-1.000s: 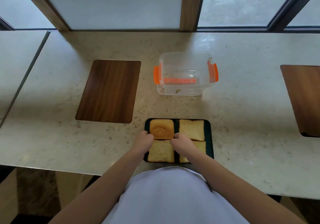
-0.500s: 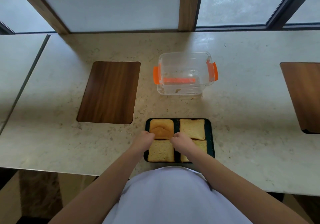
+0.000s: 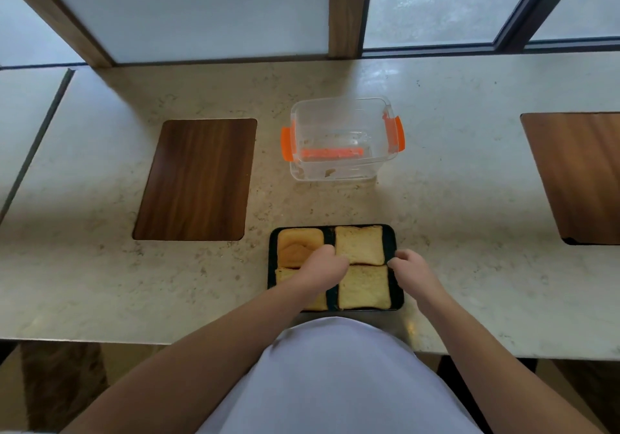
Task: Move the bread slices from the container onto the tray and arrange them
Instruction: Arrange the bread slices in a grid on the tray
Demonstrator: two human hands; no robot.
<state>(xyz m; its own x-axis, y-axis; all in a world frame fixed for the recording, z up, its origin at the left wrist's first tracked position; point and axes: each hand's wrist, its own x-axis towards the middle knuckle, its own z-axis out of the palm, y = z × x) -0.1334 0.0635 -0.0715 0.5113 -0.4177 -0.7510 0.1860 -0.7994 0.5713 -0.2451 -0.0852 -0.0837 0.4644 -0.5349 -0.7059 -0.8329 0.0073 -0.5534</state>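
Over tray (image 3: 396,294), hands shifted right, apart

Open counter (image 3: 469,219) separates tray (image 3: 389,242) from container (image 3: 342,138).

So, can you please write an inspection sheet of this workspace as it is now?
Surface: pale stone counter, two wooden inlays.
Job's things: four bread slices lying flat in a two-by-two grid on the dark tray; clear container beyond it, only crumbs inside.
Clutter: nothing seen.
Grippers: left hand on the left slices; right hand at the tray's right edge; grip unclear.
Cables: nothing seen.
Surroundings: windows behind the counter.
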